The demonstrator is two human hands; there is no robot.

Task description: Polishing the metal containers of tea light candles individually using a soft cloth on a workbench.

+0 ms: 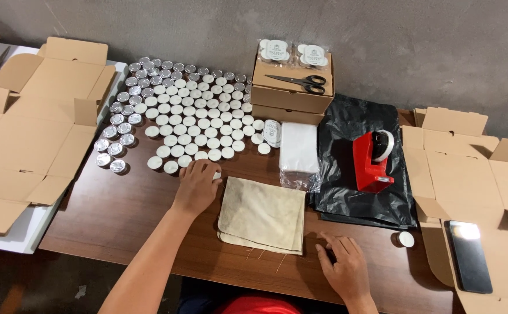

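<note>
Several white tealight candles (195, 116) in metal cups cover the far left half of the brown table (120, 215). My left hand (197, 185) lies at the near edge of that group, fingers curled over a candle (216, 174) that peeks out beside them. My right hand (342, 266) rests flat and empty on the table near the front edge, just right of a beige cloth (262, 214). One lone candle (405, 239) stands to the right of that hand.
Stacked cardboard boxes (291, 96) at the back carry scissors (300, 81) and packed candles. A clear bag of white sheets (298, 154), black plastic bags (353, 168), a red tape dispenser (373, 156), open flat boxes (27, 134) at both sides, a phone (468, 254).
</note>
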